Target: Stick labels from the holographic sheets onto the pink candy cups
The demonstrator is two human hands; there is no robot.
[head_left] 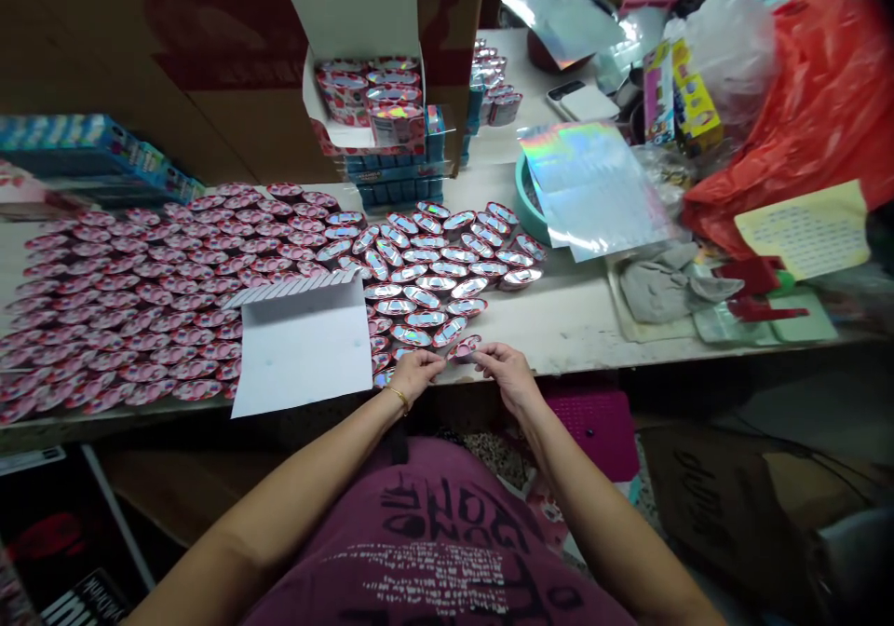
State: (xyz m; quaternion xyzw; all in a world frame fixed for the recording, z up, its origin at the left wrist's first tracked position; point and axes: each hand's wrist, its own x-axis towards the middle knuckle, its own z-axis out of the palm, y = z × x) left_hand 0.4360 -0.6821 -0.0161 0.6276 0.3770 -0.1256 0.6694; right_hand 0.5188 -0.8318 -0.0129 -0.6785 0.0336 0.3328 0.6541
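Observation:
My right hand (508,373) pinches a small pink-and-red oval label (464,347) at its right end, over the table's front edge. My left hand (417,374) is closed in a pinch by the label's left end; what its fingertips hold is too small to make out. Just beyond both hands stand several small oval packs (436,283) with shiny silver tops. Farther left, many more packs (154,295) have pink tops like the label. A white sheet (307,351) with a curled back edge lies over some of the packs, left of my left hand.
An open display box (314,95) of packs sits on blue boxes (398,179) at the back. Holographic sheets (593,188) rest over a teal basin (525,199) on the right. Beyond are a grey cloth (656,286), a red tape dispenser (758,291) and a red plastic bag (810,104).

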